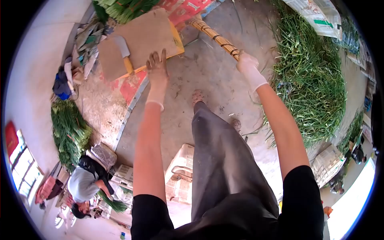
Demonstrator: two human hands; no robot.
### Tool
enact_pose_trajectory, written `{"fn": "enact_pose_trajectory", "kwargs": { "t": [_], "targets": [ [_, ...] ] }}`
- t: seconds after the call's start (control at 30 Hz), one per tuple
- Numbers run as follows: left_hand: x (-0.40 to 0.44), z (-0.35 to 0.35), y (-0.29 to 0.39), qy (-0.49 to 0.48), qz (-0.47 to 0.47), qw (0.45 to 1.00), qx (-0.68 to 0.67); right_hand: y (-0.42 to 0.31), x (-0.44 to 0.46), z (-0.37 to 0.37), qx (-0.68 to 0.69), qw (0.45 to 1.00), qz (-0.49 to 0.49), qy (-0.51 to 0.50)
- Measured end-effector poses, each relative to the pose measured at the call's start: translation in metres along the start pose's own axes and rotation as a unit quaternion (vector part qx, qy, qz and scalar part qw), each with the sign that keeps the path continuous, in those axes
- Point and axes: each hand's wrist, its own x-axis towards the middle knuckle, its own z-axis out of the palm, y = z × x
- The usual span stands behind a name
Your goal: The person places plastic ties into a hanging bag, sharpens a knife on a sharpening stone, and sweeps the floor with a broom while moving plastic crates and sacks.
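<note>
My right hand (pixel 249 67), in a thin whitish glove, is wrapped round the handle end of a bound straw broom (pixel 218 39). Dark bands circle the broom, and its far end reaches the red covering at the table's edge. My left hand (pixel 158 71), also gloved, has its fingers spread at the near edge of a brown board (pixel 146 34) with a yellow rim. Whether the fingers press on the board or hover just over it I cannot tell. A cleaver (pixel 125 51) with a yellow handle lies on the board, left of my left hand.
A big heap of loose green stalks (pixel 310 80) covers the floor at right. Bundled greens (pixel 124 9) lie beyond the board, and more greens (pixel 70 130) are at left. A co-worker (pixel 84 182) holds green stalks at lower left. A plastic chair (pixel 182 164) stands near my legs.
</note>
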Motion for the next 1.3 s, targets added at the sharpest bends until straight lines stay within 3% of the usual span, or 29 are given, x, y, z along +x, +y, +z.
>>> {"fn": "enact_pose_trajectory", "kwargs": {
  "t": [0.07,0.1,0.17,0.2,0.27,0.33,0.5,0.63,0.7,0.77,0.87,0.9,0.93,1.03,1.1,1.2,1.3],
  "targets": [
    [0.048,0.031,-0.003,0.005,0.178,0.968,0.175,-0.003,0.004,0.01,0.018,0.999,0.024,-0.045],
    [0.067,0.044,0.002,-0.006,0.189,0.967,0.17,-0.004,0.002,0.017,0.04,0.995,0.038,-0.081],
    [0.096,0.064,0.026,-0.14,0.298,0.885,0.329,0.0,0.003,0.038,0.087,0.986,0.051,-0.134],
    [0.103,0.074,0.038,-0.144,0.309,0.881,0.327,0.0,0.002,0.047,0.134,0.975,0.05,-0.172],
    [0.115,0.093,0.053,-0.216,0.217,0.864,0.398,-0.004,-0.003,0.071,0.125,0.98,0.054,-0.146],
    [0.127,0.11,0.053,-0.226,0.226,0.853,0.413,-0.004,-0.007,0.081,0.116,0.985,0.059,-0.115],
    [0.139,0.143,0.045,-0.242,0.274,0.813,0.453,-0.014,-0.015,0.063,0.139,0.973,0.09,-0.158],
    [0.166,0.118,0.037,-0.232,0.226,0.839,0.438,0.006,-0.026,0.073,0.156,0.977,0.086,-0.12],
    [0.183,0.115,0.027,-0.227,0.217,0.851,0.422,0.028,-0.045,0.06,0.098,0.981,0.08,-0.144],
    [0.197,0.117,0.014,-0.226,0.196,0.844,0.445,0.087,-0.063,0.11,0.059,0.99,0.046,-0.118],
    [0.21,0.119,-0.004,-0.204,0.2,0.845,0.451,0.157,-0.104,0.083,-0.017,0.964,0.162,-0.212],
    [0.212,0.117,-0.006,-0.206,0.203,0.845,0.449,0.195,-0.13,0.087,-0.031,0.974,0.143,-0.175],
    [0.212,0.112,-0.003,-0.206,0.205,0.846,0.448,0.226,-0.149,0.075,-0.079,0.957,0.165,-0.227],
    [0.206,0.094,0.005,-0.18,0.22,0.848,0.448,0.286,-0.221,0.04,-0.172,0.933,0.234,-0.21],
    [0.206,0.083,0.015,-0.284,0.241,0.854,0.363,0.298,-0.251,0.014,-0.171,0.922,0.255,-0.236],
    [0.164,0.117,-0.016,-0.063,0.288,0.938,0.182,0.309,-0.276,-0.008,-0.154,0.906,0.339,-0.201],
    [0.109,0.088,-0.026,-0.024,0.315,0.948,0.033,0.267,-0.249,-0.037,-0.018,0.937,0.332,-0.103]
  ]
}}
